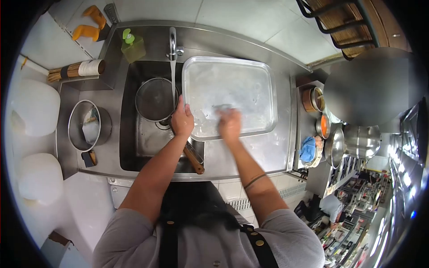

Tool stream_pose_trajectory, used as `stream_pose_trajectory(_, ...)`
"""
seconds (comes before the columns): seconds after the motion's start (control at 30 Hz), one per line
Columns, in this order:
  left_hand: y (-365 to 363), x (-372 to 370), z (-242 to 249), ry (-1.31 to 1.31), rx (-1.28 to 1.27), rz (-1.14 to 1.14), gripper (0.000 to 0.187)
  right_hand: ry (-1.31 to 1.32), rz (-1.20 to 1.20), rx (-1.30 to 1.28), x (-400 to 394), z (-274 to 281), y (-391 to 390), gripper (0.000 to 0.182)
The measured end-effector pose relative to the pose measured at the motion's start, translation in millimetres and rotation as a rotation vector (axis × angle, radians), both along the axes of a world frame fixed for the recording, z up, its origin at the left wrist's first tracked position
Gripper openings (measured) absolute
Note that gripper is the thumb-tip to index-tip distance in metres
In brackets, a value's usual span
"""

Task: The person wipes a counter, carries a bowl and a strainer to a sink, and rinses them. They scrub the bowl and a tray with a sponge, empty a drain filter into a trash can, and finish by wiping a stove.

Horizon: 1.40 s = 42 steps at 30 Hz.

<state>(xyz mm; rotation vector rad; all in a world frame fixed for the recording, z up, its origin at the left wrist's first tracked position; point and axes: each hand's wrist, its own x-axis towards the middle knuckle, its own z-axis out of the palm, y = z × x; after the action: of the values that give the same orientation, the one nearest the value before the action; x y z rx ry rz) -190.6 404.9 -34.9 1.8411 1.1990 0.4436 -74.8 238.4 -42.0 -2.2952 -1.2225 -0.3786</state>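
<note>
Steel covers nearly everything here: a worktop (263,156) with a sink (129,152) sunk into its left half, and a large, shallow, rectangular metal tray (250,73) lying across the sink's right rim and the draining side of the worktop, its inside wet and soapy. The left hand (182,119) grips the tray's near left edge, fingers curled over the rim and closed on it. The right hand (229,124) presses down inside the tray near its front edge; it is blurred, and something grey shows just beyond its fingers, but whether they are closed on it cannot be told. A thin stream of water runs from the tap (172,42) at the back edge of the sink, falling just left of the tray. In the sink lies a round mesh strainer (155,99), and a wooden handle (194,158) pokes out near the sink's front edge below the left forearm. A green soap bottle (132,47) stands at the back left corner of the sink. On the left side of the worktop sits a steel pot (87,126), and beyond the right edge are stacked bowls (353,143) and a blue cloth (307,149).
</note>
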Motion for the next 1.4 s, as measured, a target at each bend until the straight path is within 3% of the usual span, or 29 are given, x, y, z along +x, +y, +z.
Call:
stream_pose_trajectory(0.03, 1, 0, 1, 0.026, -0.035, -0.012, 0.050, 0.197, 0.088, -0.051, -32, 23, 16, 0.028)
stream_pose_trajectory(0.13, -1, 0, -9, 0.062, 0.041, -0.020, 0.051, 0.191, 0.187, 0.086, -6, 9, 7, 0.027)
stream_pose_trajectory(0.2, -3, -2, -1, 0.049, 0.025, -0.015, 0.050, 0.156, -0.096, -0.022, 32, 26, 11, 0.024)
stream_pose_trajectory(0.27, -2, 0, -5, 0.033, 0.009, -0.011, 0.049, 0.154, -0.154, 0.013, 50, 20, 38, 0.023)
stream_pose_trajectory(0.37, 1, 4, -32, -0.097, -0.003, 0.018, 0.048, 0.108, 0.006, 0.034, 2, 17, 87, 0.022)
stream_pose_trajectory(0.43, 3, 5, -40, -0.225, 0.007, 0.070, 0.048, 0.139, 0.049, -0.001, -42, 23, 66, 0.023)
stream_pose_trajectory(0.5, 4, 6, -26, -0.115, -0.029, 0.026, 0.048, 0.239, 0.182, 0.053, -65, 25, 33, 0.027)
stream_pose_trajectory(0.6, -6, 6, 3, 0.034, -0.103, -0.040, 0.047, 0.208, -0.021, -0.163, -19, 36, -22, 0.027)
stream_pose_trajectory(0.67, -13, 12, -4, -0.008, -0.054, -0.019, 0.047, 0.185, -0.177, -0.168, 5, 38, -21, 0.025)
stream_pose_trajectory(0.73, -16, 17, -10, -0.053, -0.023, -0.006, 0.049, 0.082, -0.165, -0.050, -4, 31, 12, 0.023)
stream_pose_trajectory(0.87, -11, 19, -9, 0.041, 0.021, -0.032, 0.048, 0.218, 0.121, -0.103, -67, 37, 31, 0.027)
stream_pose_trajectory(1.0, -16, 15, -4, 0.013, 0.017, -0.015, 0.048, 0.281, 0.168, -0.242, -32, 44, -36, 0.029)
stream_pose_trajectory(1.07, -17, 18, -4, 0.017, -0.017, -0.020, 0.048, 0.289, 0.180, -0.238, -20, 48, -30, 0.025)
stream_pose_trajectory(1.17, -17, 19, -18, -0.048, -0.084, 0.028, 0.049, 0.239, 0.297, -0.019, -45, 36, 12, 0.024)
stream_pose_trajectory(1.27, -13, 21, -17, -0.088, -0.060, 0.013, 0.051, 0.341, 0.371, -0.159, -50, 44, 1, 0.025)
stream_pose_trajectory(1.37, -16, 15, 4, 0.141, 0.051, -0.131, 0.060, 0.321, 0.226, 0.042, 1, 9, -67, 0.027)
stream_pose_trajectory(1.4, -17, 15, 4, 0.132, 0.049, -0.137, 0.060, 0.220, -0.048, -0.220, 17, 32, -75, 0.022)
